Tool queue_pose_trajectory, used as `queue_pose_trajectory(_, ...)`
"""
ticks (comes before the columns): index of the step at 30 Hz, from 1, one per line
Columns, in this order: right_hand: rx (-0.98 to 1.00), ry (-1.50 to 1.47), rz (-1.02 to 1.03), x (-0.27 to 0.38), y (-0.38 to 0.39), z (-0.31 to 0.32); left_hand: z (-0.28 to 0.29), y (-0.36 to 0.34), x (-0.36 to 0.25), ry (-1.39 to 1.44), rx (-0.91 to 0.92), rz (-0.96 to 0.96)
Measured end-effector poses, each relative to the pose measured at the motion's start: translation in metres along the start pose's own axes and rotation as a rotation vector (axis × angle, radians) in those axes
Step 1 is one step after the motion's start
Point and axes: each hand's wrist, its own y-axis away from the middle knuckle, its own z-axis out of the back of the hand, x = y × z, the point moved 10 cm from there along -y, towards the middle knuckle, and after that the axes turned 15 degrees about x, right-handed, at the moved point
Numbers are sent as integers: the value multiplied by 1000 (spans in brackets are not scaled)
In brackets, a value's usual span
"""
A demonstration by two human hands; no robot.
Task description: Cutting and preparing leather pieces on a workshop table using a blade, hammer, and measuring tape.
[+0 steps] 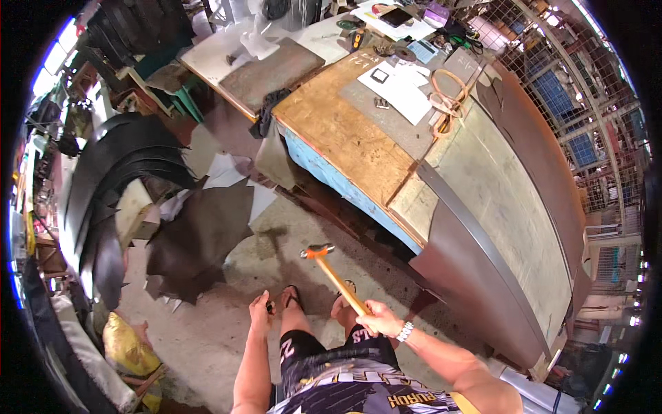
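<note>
My right hand [380, 320] is wrapped round the wooden handle of a hammer [339, 281]. Its orange and metal head points up and away from me, over the concrete floor. A metal watch [405, 332] sits on my right wrist. Lower on the left, my left hand [261, 312] hangs by my leg with its fingers curled. A small dark piece shows at those fingers, too small to name. Neither hand touches the workbench [352, 117] ahead on the right.
Brown leather [476, 297] drapes over the bench's near side, beside a long metal strip [486, 234]. White papers [403, 96] and tan straps [447, 96] lie on top. Dark leather pieces [200, 234] lie left on the floor, near black hides [117, 165] and a yellow sack [127, 348].
</note>
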Motion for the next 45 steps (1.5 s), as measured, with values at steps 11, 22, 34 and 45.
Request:
queue_pose_trajectory(11, 192, 225, 398, 150, 203, -103, -138, 74, -128, -606, 216, 23)
queue_pose_trajectory(22, -518, 209, 649, 169, 331, 68, -567, 156, -40, -872, 1114, -171)
queue_pose_trajectory(34, -1080, 134, 539, 70, 498, 275, -788, 63, 160, -1160, 993, -241)
queue_pose_trajectory(45, -879, 15, 408, 76, 417, 334, -799, 66, 158, -1433, 871, -1045)
